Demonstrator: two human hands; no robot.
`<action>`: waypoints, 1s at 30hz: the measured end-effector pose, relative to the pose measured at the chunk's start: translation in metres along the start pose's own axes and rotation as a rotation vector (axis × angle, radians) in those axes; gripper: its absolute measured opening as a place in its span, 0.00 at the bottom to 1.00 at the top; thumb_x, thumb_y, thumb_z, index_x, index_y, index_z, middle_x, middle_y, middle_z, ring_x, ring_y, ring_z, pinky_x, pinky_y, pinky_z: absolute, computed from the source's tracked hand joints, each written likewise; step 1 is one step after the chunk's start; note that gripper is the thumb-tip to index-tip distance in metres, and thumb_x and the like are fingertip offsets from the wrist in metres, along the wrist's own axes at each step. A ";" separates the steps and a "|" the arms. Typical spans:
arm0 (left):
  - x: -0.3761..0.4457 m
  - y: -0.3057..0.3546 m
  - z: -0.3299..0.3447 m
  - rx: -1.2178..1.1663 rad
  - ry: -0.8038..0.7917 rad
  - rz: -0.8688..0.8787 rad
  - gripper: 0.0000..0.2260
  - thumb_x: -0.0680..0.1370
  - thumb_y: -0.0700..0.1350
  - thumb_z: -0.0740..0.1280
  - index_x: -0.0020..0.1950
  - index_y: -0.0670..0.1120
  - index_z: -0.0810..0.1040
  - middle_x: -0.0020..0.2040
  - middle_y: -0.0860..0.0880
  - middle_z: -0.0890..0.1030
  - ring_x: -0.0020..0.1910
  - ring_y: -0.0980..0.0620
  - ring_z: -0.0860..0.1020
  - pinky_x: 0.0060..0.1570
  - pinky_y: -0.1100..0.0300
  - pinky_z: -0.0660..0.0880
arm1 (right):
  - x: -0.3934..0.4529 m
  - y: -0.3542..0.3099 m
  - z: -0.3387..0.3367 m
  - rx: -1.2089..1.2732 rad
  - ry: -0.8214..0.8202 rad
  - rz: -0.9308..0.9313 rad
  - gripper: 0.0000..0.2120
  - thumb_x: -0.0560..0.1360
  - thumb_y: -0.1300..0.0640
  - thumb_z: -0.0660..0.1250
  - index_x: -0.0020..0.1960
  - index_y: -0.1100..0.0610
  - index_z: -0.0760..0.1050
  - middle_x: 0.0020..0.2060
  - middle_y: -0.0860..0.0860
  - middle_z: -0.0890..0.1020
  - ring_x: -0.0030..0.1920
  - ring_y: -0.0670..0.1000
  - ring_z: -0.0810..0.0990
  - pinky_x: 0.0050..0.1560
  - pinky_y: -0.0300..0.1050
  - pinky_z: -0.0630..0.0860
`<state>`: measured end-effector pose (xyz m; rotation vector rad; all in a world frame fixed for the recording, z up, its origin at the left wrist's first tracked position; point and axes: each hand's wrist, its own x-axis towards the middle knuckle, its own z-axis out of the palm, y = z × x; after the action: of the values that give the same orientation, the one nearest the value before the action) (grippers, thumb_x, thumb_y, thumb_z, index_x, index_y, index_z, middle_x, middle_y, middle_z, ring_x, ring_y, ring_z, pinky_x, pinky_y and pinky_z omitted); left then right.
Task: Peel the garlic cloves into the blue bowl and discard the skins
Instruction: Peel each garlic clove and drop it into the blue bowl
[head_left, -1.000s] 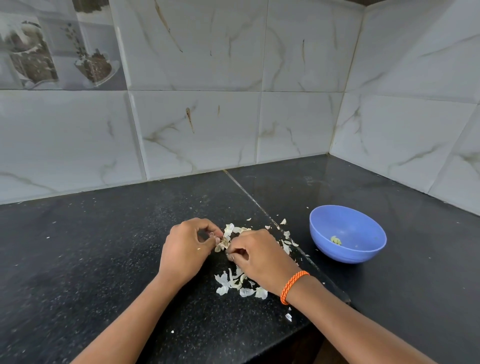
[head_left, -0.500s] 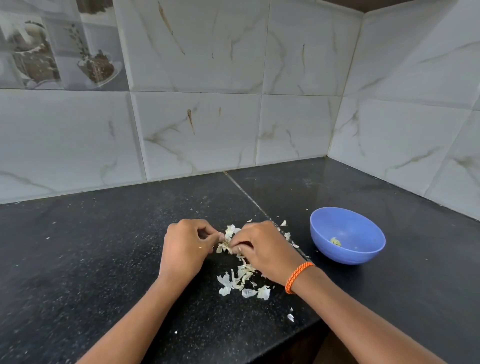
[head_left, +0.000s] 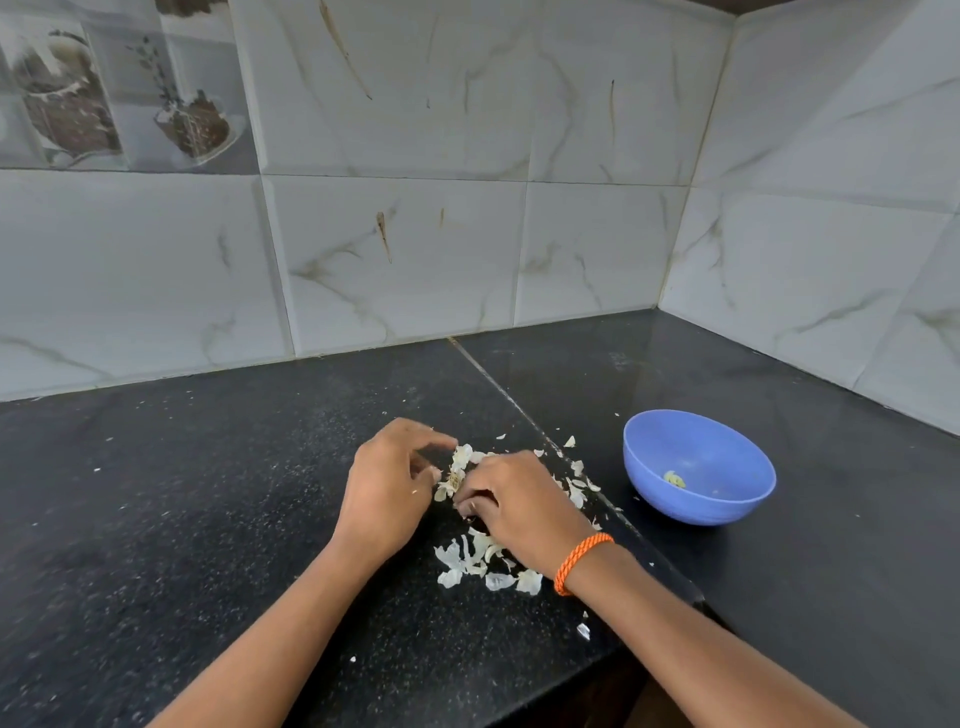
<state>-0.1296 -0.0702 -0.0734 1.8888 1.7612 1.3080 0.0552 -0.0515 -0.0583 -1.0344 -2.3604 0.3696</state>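
While both hands work near the front edge of the black countertop (head_left: 218, 519), head view shows the left hand (head_left: 387, 491) and right hand (head_left: 511, 501) meeting over a garlic piece (head_left: 453, 480). Left fingers are curled toward it and seem to pinch its skin; right fingertips curl down at its near side, and whether they grip a clove I cannot tell.

Loose skins (head_left: 480, 564) lie scattered under and around the right wrist, some toward the seam in the slab. The blue bowl (head_left: 698, 512) stands to the right, well apart from the wall corner, one peeled clove (head_left: 674, 478) inside.

Handling, judged: clove small, firm, slightly slick once bare; skin papery, tears easily, clings. Best pinched at the tip or root end.

No brand, label or legible writing seen.
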 end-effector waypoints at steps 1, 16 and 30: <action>0.001 0.001 0.001 -0.024 0.017 -0.013 0.12 0.80 0.37 0.75 0.56 0.54 0.89 0.47 0.58 0.86 0.42 0.60 0.84 0.50 0.53 0.84 | 0.003 0.002 -0.005 0.007 0.042 0.007 0.08 0.80 0.62 0.72 0.47 0.55 0.89 0.43 0.48 0.87 0.43 0.43 0.83 0.50 0.40 0.81; -0.011 0.024 0.010 -0.280 -0.132 0.068 0.11 0.76 0.44 0.81 0.56 0.56 0.88 0.45 0.55 0.88 0.43 0.54 0.85 0.47 0.59 0.81 | -0.013 0.021 -0.032 0.640 0.229 0.224 0.05 0.78 0.64 0.75 0.49 0.56 0.89 0.34 0.53 0.86 0.29 0.43 0.78 0.32 0.41 0.74; -0.005 0.042 0.015 0.029 -0.117 0.135 0.05 0.80 0.53 0.76 0.45 0.58 0.88 0.34 0.61 0.84 0.33 0.57 0.81 0.35 0.58 0.75 | -0.036 0.037 -0.029 0.664 0.267 0.202 0.05 0.78 0.60 0.76 0.53 0.56 0.88 0.42 0.48 0.89 0.36 0.47 0.85 0.37 0.40 0.81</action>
<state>-0.0894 -0.0791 -0.0546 2.0874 1.6292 1.1946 0.1145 -0.0524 -0.0643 -0.9166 -1.7072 0.9484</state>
